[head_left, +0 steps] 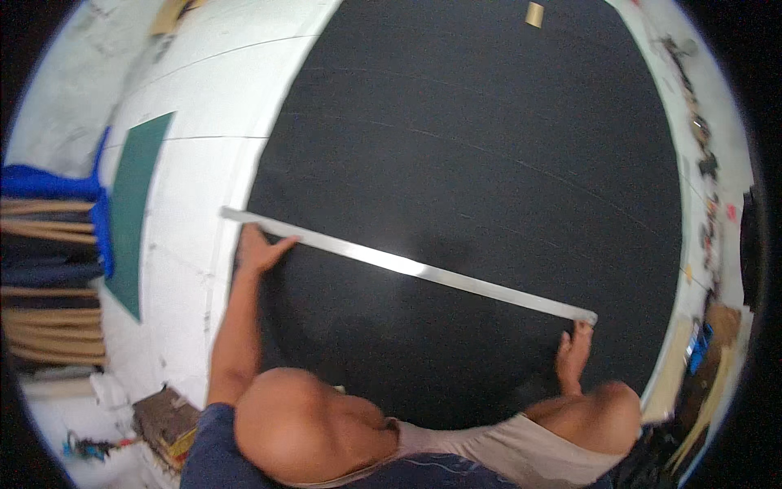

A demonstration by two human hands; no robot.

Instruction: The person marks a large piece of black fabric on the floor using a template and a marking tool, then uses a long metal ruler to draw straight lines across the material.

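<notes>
A long, straight metal ruler [383, 259] lies slanted across a wide sheet of black fabric [456, 147], its left end higher in view and just past the fabric's left edge. My left hand [259, 250] presses against the ruler's near edge close to that end, thumb spread away from the fingers. At the ruler's other end my right hand [576, 346] has its fingertips on the tip, the fingers closed on it and the thumb alongside. Thin pale lines run across the fabric beyond the ruler.
A white tabletop [195, 183] borders the fabric, with a dark green sheet [138, 216] on its left. Folded brown and dark cloth [53, 334] is stacked at far left beside a blue frame [102, 196]. A small tan piece [534, 14] rests on the far fabric. Assorted items line the right edge.
</notes>
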